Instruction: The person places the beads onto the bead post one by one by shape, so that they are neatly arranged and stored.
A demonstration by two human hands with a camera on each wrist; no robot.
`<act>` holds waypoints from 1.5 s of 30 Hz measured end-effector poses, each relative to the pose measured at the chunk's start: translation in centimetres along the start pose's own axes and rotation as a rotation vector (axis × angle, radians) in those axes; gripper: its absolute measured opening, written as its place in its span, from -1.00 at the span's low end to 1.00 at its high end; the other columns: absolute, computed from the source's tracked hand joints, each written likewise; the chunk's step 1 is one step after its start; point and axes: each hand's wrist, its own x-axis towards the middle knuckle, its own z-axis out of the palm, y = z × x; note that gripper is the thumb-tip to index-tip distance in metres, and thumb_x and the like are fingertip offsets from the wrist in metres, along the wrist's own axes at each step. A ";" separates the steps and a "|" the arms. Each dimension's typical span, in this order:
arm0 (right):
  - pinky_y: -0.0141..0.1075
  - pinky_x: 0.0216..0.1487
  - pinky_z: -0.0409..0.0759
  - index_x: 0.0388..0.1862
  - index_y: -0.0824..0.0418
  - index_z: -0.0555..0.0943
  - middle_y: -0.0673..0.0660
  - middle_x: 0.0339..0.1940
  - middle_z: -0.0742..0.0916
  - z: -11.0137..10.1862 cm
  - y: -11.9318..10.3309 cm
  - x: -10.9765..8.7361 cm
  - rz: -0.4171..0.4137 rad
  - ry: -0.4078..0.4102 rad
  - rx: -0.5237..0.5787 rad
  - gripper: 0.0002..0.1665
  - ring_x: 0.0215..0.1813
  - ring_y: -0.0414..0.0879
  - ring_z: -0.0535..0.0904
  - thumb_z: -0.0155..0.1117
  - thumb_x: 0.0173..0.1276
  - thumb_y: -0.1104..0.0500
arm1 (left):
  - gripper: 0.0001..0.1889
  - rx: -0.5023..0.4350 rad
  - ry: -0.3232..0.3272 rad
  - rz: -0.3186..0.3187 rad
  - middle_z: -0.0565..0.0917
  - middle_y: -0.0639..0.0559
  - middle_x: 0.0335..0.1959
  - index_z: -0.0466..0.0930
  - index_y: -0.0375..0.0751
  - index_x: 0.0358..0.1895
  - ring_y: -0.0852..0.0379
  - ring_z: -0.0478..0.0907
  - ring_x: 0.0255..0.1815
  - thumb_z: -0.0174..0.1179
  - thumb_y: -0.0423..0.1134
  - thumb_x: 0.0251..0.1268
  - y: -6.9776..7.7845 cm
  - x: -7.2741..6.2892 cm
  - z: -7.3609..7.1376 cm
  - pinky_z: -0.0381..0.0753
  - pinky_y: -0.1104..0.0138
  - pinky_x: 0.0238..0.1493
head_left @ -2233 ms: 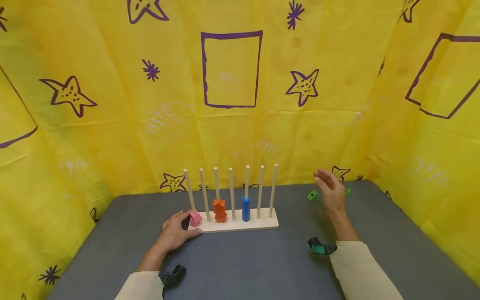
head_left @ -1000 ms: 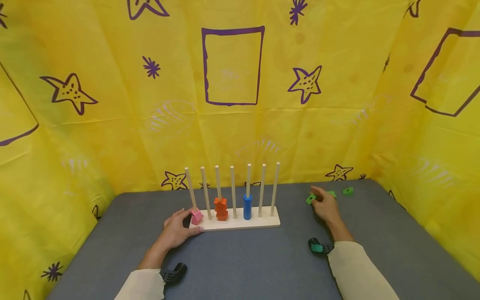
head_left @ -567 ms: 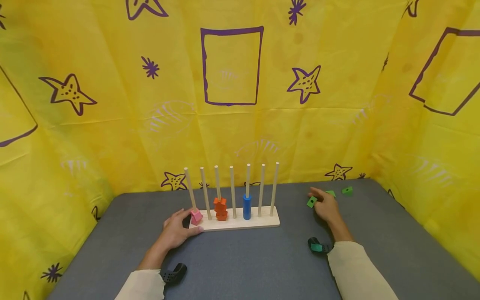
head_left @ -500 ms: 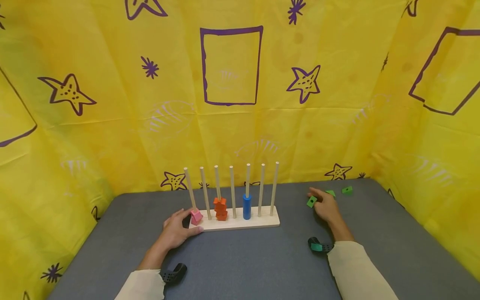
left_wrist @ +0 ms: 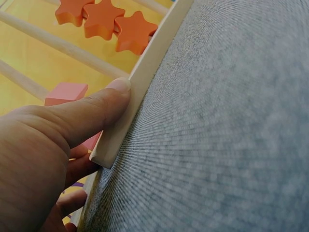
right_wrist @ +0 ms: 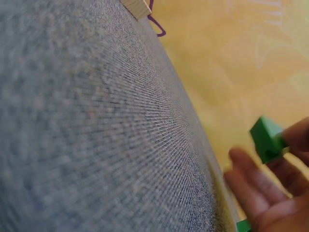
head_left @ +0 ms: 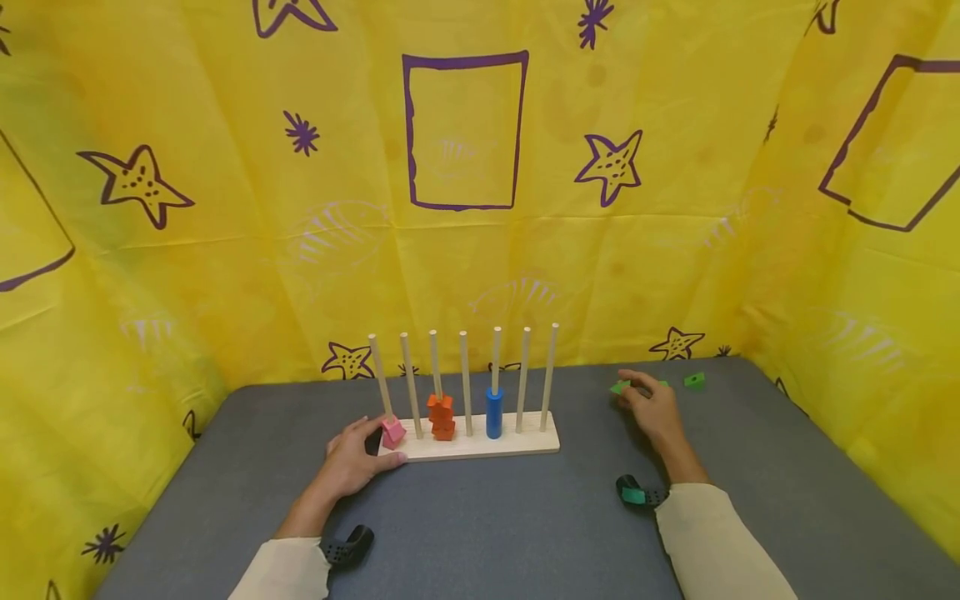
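Observation:
My left hand (head_left: 348, 462) grips the left end of a wooden peg board (head_left: 480, 448). Its thumb presses the front edge in the left wrist view, with other fingers round the far side. Pink blocks (head_left: 393, 433) sit at the foot of the leftmost peg, close to that hand. Orange stars (head_left: 441, 418) are stacked on the third peg, and a blue cylinder stack (head_left: 494, 414) is on the fifth. To the right of the board, my right hand (head_left: 652, 408) pinches a green triangular block (right_wrist: 264, 140) between thumb and fingertips. The block is raised off the table in the right wrist view.
Another green block (head_left: 694, 381) lies on the grey table (head_left: 480, 525) near its back right, and one more green piece (head_left: 663, 383) shows partly behind the right hand. A yellow patterned cloth (head_left: 465, 275) hangs behind the table and along both sides.
My right hand came down to the green block, took hold of it, and has now raised and turned it slightly. The left hand keeps its grip on the peg board.

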 end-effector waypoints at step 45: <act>-0.40 0.00 0.53 0.25 0.36 0.51 0.16 -0.05 0.66 1.6 -17.4 -0.6 -0.311 -0.078 0.180 -0.48 -0.03 -0.07 0.56 0.31 0.36 0.21 | -0.09 -0.028 0.000 -0.010 0.23 -0.49 0.35 0.35 -0.29 0.37 -0.52 -0.05 0.36 0.47 0.10 -0.04 -0.2 0.1 0.2 -0.11 -0.36 0.19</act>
